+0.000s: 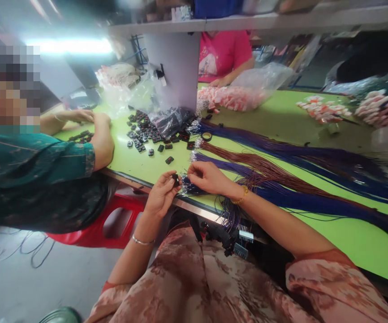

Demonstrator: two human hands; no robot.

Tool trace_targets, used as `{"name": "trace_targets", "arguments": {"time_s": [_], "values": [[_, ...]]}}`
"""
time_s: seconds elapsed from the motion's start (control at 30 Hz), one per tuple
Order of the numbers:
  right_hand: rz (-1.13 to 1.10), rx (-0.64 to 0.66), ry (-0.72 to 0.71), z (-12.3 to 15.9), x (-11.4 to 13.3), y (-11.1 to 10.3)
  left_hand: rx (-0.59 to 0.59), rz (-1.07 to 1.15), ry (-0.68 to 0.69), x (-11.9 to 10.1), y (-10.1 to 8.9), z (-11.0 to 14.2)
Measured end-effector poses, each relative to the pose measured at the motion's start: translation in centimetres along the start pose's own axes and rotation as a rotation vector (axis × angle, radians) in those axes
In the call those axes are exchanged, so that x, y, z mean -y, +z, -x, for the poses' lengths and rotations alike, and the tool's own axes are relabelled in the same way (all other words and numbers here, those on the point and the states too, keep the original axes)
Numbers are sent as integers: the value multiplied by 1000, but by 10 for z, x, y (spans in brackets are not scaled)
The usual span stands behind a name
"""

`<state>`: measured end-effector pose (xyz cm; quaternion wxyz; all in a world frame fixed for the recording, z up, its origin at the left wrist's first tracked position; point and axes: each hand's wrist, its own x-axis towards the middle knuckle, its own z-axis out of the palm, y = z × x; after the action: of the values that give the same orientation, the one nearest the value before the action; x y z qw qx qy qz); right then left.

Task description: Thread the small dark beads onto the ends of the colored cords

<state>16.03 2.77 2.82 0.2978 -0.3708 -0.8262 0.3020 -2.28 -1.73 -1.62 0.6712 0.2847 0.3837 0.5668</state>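
- The left hand has its thumb and fingertips closed in a pinch on a small black connector, raised by the near edge of the green bench;
- The right hand is curled just to the right, thumb and forefinger drawn together near the metal-tipped wire ends; whether it has hold of a wire, I cannot tell;
- The step in hand looks like close two-handed work on that connector; the next move seems to call for a steady left pinch and a fine, well-aimed right one;
- The connector's slots are too small to make out; the blue wires run off at right; a grey panel partly hides the far co-worker.
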Motion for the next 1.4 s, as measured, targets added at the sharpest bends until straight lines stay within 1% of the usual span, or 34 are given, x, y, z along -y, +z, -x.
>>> {"name": "trace_targets", "arguments": {"time_s": [0.1,0.3,0.47,0.63,0.77,1.07,1.27,1.4], "values": [[0,-33,-19,9,-1,3,40,50,-46,5,8,1],[92,-67,-22,23,-3,7,85,112,-98,15,16,1],[170,-56,-62,26,-2,7,96,91,-104,17,18,2],[272,-17,-98,27,-1,6,88,58,-86,18,16,1],[289,-16,-107,28,-3,7,89,56,-89,19,16,0],[326,0,-116,29,-5,8,52,20,-73,23,17,-1],[256,-23,-113,31,-14,17,-24,-3,-39,33,19,-4],[208,-45,-108,32,-18,14,-60,25,-28,35,23,-6]]}}
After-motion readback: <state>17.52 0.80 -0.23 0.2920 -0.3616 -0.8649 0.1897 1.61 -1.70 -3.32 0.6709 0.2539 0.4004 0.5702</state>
